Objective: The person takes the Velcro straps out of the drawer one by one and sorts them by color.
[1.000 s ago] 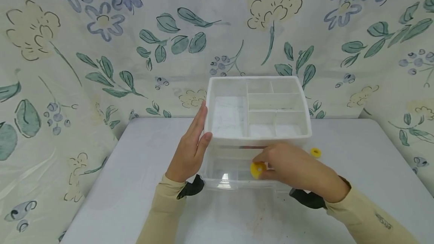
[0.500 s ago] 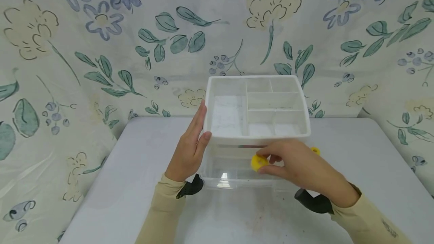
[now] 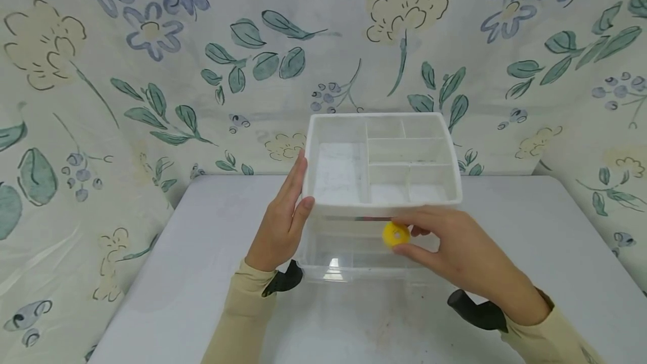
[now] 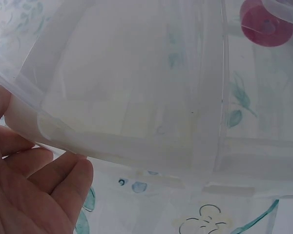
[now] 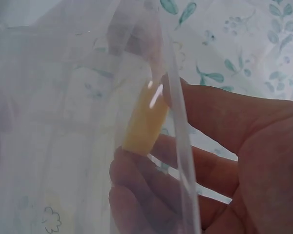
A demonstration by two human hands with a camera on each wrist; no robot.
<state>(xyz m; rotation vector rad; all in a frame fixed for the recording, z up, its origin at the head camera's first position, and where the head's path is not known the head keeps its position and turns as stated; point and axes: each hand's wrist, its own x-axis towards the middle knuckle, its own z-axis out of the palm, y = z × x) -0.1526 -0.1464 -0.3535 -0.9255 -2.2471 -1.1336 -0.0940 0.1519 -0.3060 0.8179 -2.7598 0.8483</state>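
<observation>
A white plastic organizer (image 3: 336, 173) with a divided top tray stands on the table, its clear front drawer (image 3: 333, 265) pulled out. Flat along the organizer's left side lies my left hand (image 3: 280, 221), its fingers straight and its thumb at the front corner. My right hand (image 3: 470, 257) pinches a thick yellow disc with a hole in its centre (image 3: 396, 235) between thumb and fingertips, over the right part of the drawer. Through the clear plastic, the right wrist view shows this yellow disc (image 5: 146, 119) edge-on. A red disc with a hole (image 4: 267, 23) shows through the plastic in the left wrist view.
The white table (image 3: 217, 229) runs out to both sides of the organizer. Flower-printed cloth (image 3: 283, 89) hangs behind and beside it. A dark band sits at each wrist.
My right hand has lifted the yellow disc up from lower in the drawer and shifted slightly right. It now covers the second yellow ring on the table. My left hand stays put.
</observation>
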